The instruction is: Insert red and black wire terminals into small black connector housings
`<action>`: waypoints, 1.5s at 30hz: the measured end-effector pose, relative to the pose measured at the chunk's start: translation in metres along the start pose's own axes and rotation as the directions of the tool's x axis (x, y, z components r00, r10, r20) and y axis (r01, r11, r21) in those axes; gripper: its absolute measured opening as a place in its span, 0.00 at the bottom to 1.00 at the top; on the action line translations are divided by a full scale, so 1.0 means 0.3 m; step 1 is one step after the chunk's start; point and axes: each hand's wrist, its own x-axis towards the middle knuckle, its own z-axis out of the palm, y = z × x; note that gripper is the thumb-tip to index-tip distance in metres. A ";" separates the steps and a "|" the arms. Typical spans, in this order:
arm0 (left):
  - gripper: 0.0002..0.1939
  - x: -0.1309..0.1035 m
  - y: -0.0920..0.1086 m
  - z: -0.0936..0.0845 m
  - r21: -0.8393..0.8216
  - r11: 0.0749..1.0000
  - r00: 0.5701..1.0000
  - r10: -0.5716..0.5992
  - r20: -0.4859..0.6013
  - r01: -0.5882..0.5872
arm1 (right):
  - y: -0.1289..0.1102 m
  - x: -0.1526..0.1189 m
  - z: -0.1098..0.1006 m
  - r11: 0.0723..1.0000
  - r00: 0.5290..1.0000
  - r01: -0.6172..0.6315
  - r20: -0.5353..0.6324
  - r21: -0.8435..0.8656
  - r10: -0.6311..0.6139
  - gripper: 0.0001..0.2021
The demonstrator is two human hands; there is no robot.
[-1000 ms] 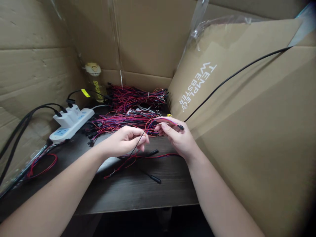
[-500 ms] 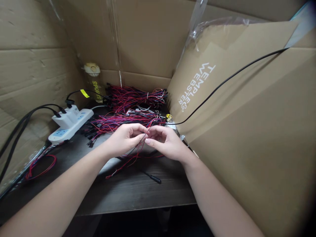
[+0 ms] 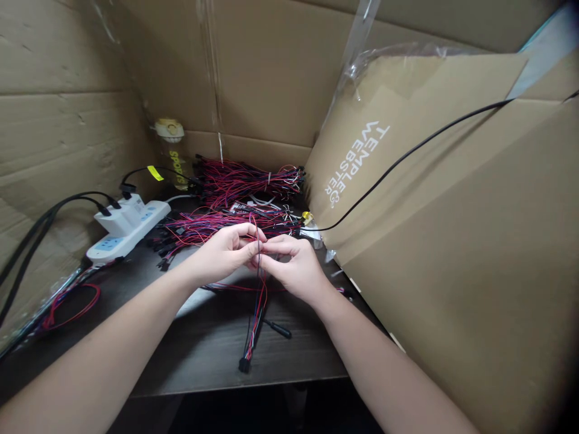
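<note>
Both of my hands meet over the middle of the table, fingertips pinched on a thin wire harness [image 3: 260, 301]. My left hand [image 3: 230, 250] grips it from the left, thumb against the fingers. Close beside it, my right hand [image 3: 292, 262] pinches the same wires. Red, black and blue strands hang below the fingers toward the table's front, ending in a black connector [image 3: 244, 364]. Exactly where the wires run between the fingertips is hidden. A thin black tool-like piece with a thick end [image 3: 278, 328] lies just right of the hanging wires.
Behind my hands lie two bundles of red and dark wires, the rear bundle [image 3: 244, 181] and the front bundle [image 3: 212, 224]. A white power strip [image 3: 136, 226] with plugs is at left, near a bottle [image 3: 174, 150]. Cardboard walls [image 3: 429, 211] enclose the table; a black cable [image 3: 398, 161] crosses right.
The held wires have turned more upright, and a black connector now hangs toward the table's front edge. My right hand has shifted slightly left and down; the left stays nearly in place.
</note>
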 end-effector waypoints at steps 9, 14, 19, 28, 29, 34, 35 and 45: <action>0.27 -0.011 -0.007 0.011 -0.029 0.998 0.998 0.056 0.034 -0.055 | -0.017 0.002 0.002 0.999 0.995 -0.004 -0.095 -0.035 0.000 0.06; 0.33 -0.020 -0.007 0.018 -0.053 0.998 0.995 0.047 0.091 -0.042 | -0.024 0.002 0.002 0.974 0.990 -0.114 -0.056 0.194 0.127 0.07; 0.25 -0.018 0.000 0.027 -0.065 0.998 0.992 0.013 0.124 -0.005 | -0.046 0.000 0.001 0.891 0.973 -0.229 0.073 0.392 0.218 0.12; 0.28 -0.031 0.042 0.027 -0.066 0.998 0.993 0.010 0.116 -0.002 | -0.032 0.018 -0.004 0.795 0.928 -0.325 0.014 0.513 0.371 0.15; 0.28 -0.033 0.046 0.029 -0.056 0.998 0.992 0.000 0.123 0.007 | -0.029 0.020 -0.004 0.780 0.922 -0.339 0.018 0.526 0.388 0.15; 0.27 -0.038 0.042 0.027 0.027 1.000 0.987 -0.012 0.158 0.008 | -0.018 0.035 -0.011 0.727 0.900 -0.330 -0.032 0.603 0.435 0.17; 0.28 -0.039 0.038 0.025 0.051 0.999 0.985 -0.026 0.173 0.017 | -0.016 0.038 -0.014 0.718 0.894 -0.320 -0.054 0.618 0.445 0.18; 0.12 -0.040 0.042 0.016 0.102 0.994 0.955 -0.061 0.290 0.032 | -0.025 0.032 -0.005 0.687 0.882 -0.355 -0.017 0.634 0.471 0.17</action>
